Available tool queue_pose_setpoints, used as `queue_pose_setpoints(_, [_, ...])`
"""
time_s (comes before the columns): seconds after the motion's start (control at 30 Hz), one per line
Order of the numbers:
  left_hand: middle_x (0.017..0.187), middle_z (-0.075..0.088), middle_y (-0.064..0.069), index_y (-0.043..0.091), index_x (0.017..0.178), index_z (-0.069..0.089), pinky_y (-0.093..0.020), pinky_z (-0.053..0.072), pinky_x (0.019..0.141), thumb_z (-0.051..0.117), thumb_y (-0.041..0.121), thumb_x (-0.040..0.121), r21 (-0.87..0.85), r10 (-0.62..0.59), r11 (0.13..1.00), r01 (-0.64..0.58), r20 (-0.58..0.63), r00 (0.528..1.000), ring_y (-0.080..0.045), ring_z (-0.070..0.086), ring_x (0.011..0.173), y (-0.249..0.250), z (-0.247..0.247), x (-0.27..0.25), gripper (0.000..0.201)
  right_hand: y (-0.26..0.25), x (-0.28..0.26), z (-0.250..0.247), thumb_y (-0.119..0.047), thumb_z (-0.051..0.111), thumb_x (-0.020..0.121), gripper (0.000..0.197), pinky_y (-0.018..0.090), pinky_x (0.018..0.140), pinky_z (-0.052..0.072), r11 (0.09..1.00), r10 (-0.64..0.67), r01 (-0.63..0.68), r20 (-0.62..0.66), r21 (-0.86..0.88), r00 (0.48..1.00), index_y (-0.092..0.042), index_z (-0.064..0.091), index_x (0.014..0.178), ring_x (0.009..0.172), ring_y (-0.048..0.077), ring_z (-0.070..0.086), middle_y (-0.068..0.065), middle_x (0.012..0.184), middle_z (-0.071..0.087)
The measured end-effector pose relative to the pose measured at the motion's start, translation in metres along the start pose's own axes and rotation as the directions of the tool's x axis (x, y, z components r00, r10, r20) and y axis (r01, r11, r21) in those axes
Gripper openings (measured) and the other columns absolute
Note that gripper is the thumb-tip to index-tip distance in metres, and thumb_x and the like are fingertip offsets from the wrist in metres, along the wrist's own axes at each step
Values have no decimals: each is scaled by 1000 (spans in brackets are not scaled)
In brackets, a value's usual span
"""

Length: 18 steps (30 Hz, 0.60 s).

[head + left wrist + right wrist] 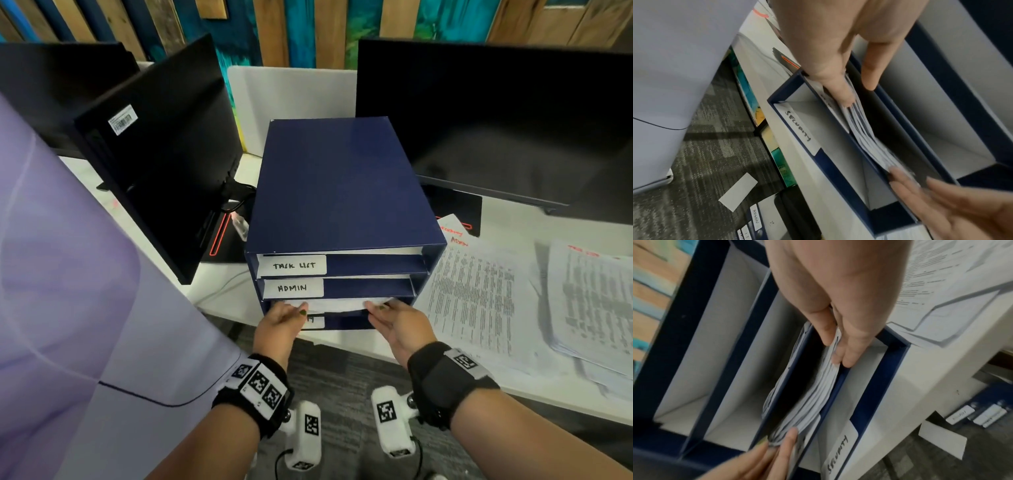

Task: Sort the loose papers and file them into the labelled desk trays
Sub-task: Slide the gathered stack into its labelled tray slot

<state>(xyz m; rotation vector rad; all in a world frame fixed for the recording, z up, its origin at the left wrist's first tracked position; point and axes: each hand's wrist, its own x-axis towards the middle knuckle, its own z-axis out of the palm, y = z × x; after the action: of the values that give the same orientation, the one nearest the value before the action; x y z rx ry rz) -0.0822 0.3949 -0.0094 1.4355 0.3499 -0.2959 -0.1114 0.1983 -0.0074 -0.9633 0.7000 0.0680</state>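
Note:
A navy tray unit (342, 178) stands on the white desk, its front lips labelled TASK LIST (294, 265) and ADMIN (292, 288). A stack of printed papers (335, 305) lies partly inside the slot under ADMIN. My left hand (294, 310) pinches its left corner and my right hand (375, 308) pinches its right corner. The left wrist view shows the stack (863, 133) in the tray above the one labelled SECURITY (797, 126), my left hand (857, 91) gripping it. In the right wrist view my right hand (836, 350) has the sheets (813, 394) between its fingers. That tray's own label is mostly covered.
Loose printed sheets (479, 291) and a thicker pile (592, 308) lie on the desk to the right. Black monitors stand left (164, 147) and right (513, 120) of the unit. A lilac surface (68, 274) fills the left. A white strip (737, 191) lies on the carpet.

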Motion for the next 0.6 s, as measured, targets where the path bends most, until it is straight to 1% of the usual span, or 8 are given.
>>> queue_pose_setpoints(0.07, [110, 67, -6, 22, 83, 57, -33, 40, 103, 61, 0, 85, 157, 51, 986, -50, 3, 999, -19, 61, 105, -7, 2, 3, 23, -1, 2, 5, 10, 44, 92, 29, 39, 106, 40, 986, -61, 60, 0, -157, 998, 9, 50, 121, 116, 28, 56, 18, 113, 60])
queue_pose_setpoints(0.1, [116, 63, -7, 20, 88, 57, -29, 41, 99, 61, 0, 85, 239, 73, 969, -70, -2, 997, -19, 60, 107, -9, 3, 5, 21, -1, 0, 6, 6, 48, 92, 27, 36, 103, 42, 931, -124, 115, -3, -346, 992, 8, 53, 118, 113, 29, 57, 13, 108, 62])
queue_pose_setpoints(0.2, [129, 43, -8, 14, 115, 54, -22, 41, 95, 59, 1, 84, 556, 237, 805, -207, 19, 971, -14, 53, 106, -17, 1, 7, 34, 2, -6, 0, -4, 52, 91, 29, 15, 87, 38, 584, -284, 248, 91, -773, 954, 3, 58, 120, 103, 21, 57, 4, 104, 57])
queue_pose_setpoints(0.3, [136, 31, -2, 19, 138, 39, -23, 29, 110, 59, 8, 84, 801, 357, 510, -314, 135, 924, -18, 36, 126, -24, -4, 0, 59, 16, -14, -8, -7, 51, 92, 41, 6, 93, 28, 217, -390, 399, 296, -891, 872, -12, 52, 133, 113, 11, 48, -1, 129, 44])
queue_pose_setpoints(0.37, [145, 23, 0, 29, 145, 26, -28, 19, 116, 55, 22, 87, 903, 324, 286, -322, 224, 919, -20, 21, 136, -26, -6, -3, 65, 24, -11, -10, -11, 53, 91, 46, 15, 108, 22, -43, -415, 469, 443, -882, 795, -18, 48, 136, 129, 13, 38, -4, 142, 37])
queue_pose_setpoints(0.43, [156, 8, 2, 31, 149, 13, -38, 6, 120, 44, 41, 92, 943, 224, 104, -316, 287, 931, -22, 3, 144, -24, -2, -2, 66, 26, -5, -10, -24, 52, 92, 51, 31, 117, 8, -209, -347, 418, 467, -884, 813, -21, 39, 141, 142, 18, 20, -3, 151, 28])
queue_pose_setpoints(0.5, [159, -2, 7, 29, 150, 1, -43, -6, 119, 30, 52, 95, 946, 115, -20, -323, 323, 940, -17, -8, 146, -24, 2, 5, 67, 27, 0, -8, -36, 46, 94, 58, 39, 118, -3, -289, -265, 339, 415, -895, 870, -22, 26, 147, 146, 17, 7, -1, 156, 17])
queue_pose_setpoints(0.6, [159, 1, 8, 29, 150, -2, -46, -11, 117, 18, 57, 94, 938, 46, -126, -323, 331, 943, -15, -6, 146, -20, 6, 15, 66, 26, 7, -3, -43, 43, 94, 67, 41, 118, -2, -316, -212, 331, 406, -889, 889, -20, 15, 150, 146, 18, 6, 0, 157, 14])
